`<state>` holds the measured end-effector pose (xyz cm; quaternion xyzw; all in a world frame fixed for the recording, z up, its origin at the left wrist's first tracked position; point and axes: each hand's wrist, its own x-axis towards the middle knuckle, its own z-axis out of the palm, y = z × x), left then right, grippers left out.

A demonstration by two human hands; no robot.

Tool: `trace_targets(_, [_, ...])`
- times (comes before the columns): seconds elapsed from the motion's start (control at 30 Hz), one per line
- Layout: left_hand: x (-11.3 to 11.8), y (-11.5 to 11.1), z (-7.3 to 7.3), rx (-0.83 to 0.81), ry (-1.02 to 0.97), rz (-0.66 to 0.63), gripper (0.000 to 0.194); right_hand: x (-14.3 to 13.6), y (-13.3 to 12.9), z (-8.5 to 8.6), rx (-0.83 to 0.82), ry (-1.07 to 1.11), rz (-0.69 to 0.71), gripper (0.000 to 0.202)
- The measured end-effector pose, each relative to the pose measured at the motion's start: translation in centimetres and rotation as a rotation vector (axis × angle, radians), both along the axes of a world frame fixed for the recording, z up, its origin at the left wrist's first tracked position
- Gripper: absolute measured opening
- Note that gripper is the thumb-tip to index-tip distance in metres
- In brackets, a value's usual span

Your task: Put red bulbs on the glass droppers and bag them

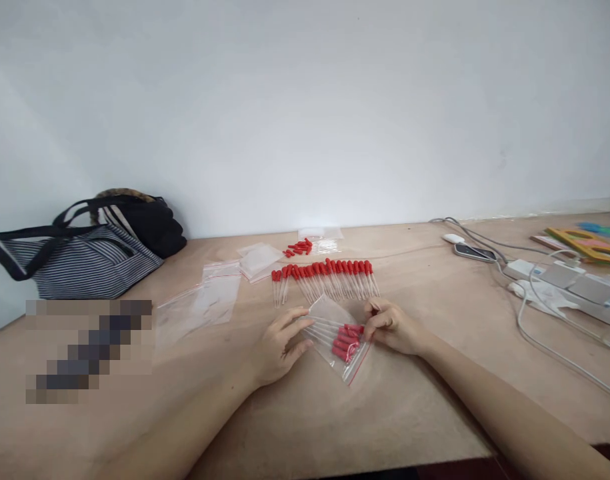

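A clear zip bag with a red seal line lies tilted on the table between my hands. Inside it are several droppers with red rubber bulbs, their thin clear stems pointing left. My left hand holds the bag's left edge by the stem tips, with fingers and thumb curved around it. At the bag's right side, beside the bulbs, the fingers of my right hand pinch the edge near the seal. Just beyond the bag, a row of red-bulbed droppers lies side by side, bulbs away from me.
Loose red bulbs and thin clear stems lie behind the row. Flat zip bags are spread to the left, near a striped bag. A dark phone-like device, white cables and a power strip occupy the right side.
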<state>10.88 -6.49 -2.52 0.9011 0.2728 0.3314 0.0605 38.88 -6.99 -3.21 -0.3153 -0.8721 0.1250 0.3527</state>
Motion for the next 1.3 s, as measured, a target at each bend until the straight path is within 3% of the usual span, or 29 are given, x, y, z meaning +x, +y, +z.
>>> trace_targets(0.13, [1.4, 0.5, 1.2, -0.156, 0.018, 0.047, 0.026, -0.2, 0.0, 0.2, -0.073, 0.029, 0.085, 0.027])
trace_targets(0.33, [4.9, 2.5, 3.5, -0.317, 0.205, -0.165, 0.04, -0.6, -0.2, 0.8, -0.154, 0.063, 0.18, 0.025])
trace_targets(0.47, [6.3, 3.3, 3.9, -0.65, 0.132, -0.156, 0.019, -0.7, -0.2, 0.4, -0.242, 0.156, 0.142, 0.023])
trace_targets(0.57, [6.4, 3.3, 3.7, -0.789, 0.026, -0.107, 0.011, -1.0, -0.3, 0.2, -0.469, 0.357, 0.05, 0.015])
trace_targets(0.73, [6.0, 2.4, 2.1, -0.818, -0.273, 0.084, 0.027, -1.6, -0.5, 0.7, -0.918, 0.762, -0.073, 0.045])
trace_targets(0.93, [7.1, 1.0, 0.2, -0.846, -0.614, 0.252, 0.028, -2.8, -1.1, 1.1, -1.201, 0.828, -0.08, 0.027])
trace_targets(1.13, [7.3, 0.4, -0.3, -0.895, -0.684, 0.256, 0.024, -4.9, -1.3, 0.5, -1.204, 1.119, -0.177, 0.022])
trace_targets(1.2, [6.2, 0.3, -0.3, -0.809, -0.6, 0.231, 0.025, -4.2, -0.4, 0.6, -1.1, 1.12, -0.322, 0.018])
trace_targets(1.3, [3.6, 0.1, -0.3, -0.542, -0.328, 0.221, 0.017, -0.7, 2.3, 1.1, -0.882, 1.056, -0.619, 0.01])
